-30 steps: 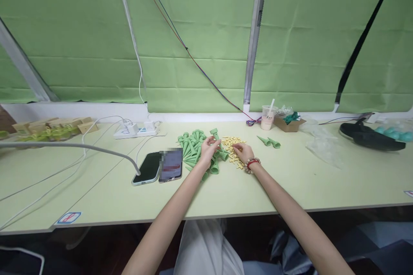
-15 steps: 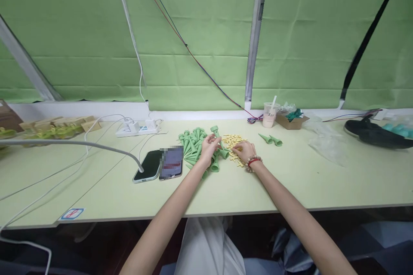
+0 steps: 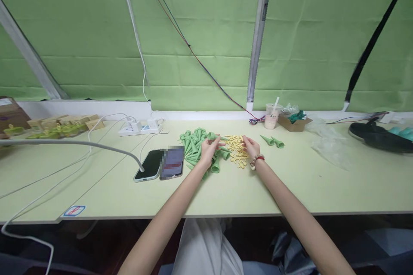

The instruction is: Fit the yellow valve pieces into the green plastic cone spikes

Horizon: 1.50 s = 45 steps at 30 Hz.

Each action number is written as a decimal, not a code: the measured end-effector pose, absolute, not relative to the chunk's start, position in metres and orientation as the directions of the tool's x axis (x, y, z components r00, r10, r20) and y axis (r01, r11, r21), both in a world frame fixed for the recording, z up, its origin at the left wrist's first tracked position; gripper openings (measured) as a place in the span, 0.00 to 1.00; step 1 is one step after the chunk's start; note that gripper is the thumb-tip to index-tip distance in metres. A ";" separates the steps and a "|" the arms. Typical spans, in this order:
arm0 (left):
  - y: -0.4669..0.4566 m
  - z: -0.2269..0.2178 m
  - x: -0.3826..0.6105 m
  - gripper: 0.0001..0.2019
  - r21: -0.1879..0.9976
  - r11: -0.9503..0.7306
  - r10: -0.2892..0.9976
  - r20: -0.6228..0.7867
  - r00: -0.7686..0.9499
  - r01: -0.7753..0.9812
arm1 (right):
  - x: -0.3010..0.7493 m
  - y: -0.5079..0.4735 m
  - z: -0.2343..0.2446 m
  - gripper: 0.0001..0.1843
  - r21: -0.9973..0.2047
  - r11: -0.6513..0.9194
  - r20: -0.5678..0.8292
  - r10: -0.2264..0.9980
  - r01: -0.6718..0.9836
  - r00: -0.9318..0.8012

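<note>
My left hand is closed around a green plastic cone, which lies nearly level with its wide end to the left. Under and around this hand is a heap of similar green cones. Just right of the heap, small yellow cross-shaped pieces are spread on the table. My right hand, with a beaded bracelet at the wrist, is at the right edge of the yellow pieces. Its thumb and fingers are pinched together; what is between them is too small to make out.
Two phones lie left of the cones, near a power strip. Two loose green cones lie to the right. Behind them stand a drink cup and a small cardboard box. A clear plastic bag lies farther right.
The green cone in my left hand has tipped from upright to nearly level. My right hand has moved slightly right and away from me, to the edge of the yellow pieces. The view has shifted slightly.
</note>
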<state>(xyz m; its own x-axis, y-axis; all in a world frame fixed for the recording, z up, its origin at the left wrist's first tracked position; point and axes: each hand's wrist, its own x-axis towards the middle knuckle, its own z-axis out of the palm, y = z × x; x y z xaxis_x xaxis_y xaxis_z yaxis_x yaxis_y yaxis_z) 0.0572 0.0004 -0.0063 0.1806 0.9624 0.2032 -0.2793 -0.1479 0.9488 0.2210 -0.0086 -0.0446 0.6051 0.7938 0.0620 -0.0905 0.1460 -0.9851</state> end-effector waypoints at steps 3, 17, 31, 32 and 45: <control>-0.002 -0.004 0.058 0.17 0.952 -0.141 0.960 0.198 0.200 -0.270 | 0.224 -0.006 -0.045 0.15 -0.967 0.172 0.027 0.804 -0.188 0.594; -0.010 -0.003 0.063 0.19 0.966 -0.083 0.884 0.185 0.428 -0.246 | 0.214 -0.012 -0.044 0.12 -0.920 0.114 -0.015 0.945 -0.374 0.327; -0.010 -0.008 0.064 0.40 0.959 -0.166 0.890 0.246 0.385 -0.229 | 0.211 -0.012 -0.041 0.18 -0.958 0.191 0.060 0.864 -0.215 0.500; -0.011 -0.008 0.064 0.42 0.961 -0.160 0.890 0.240 0.387 -0.228 | 0.211 -0.012 -0.039 0.18 -0.954 0.203 0.073 0.871 -0.221 0.487; -0.002 -0.016 0.066 0.34 0.942 -0.126 0.862 0.259 0.435 -0.311 | 0.201 -0.023 -0.031 0.24 -0.928 0.360 0.313 0.892 -0.092 0.326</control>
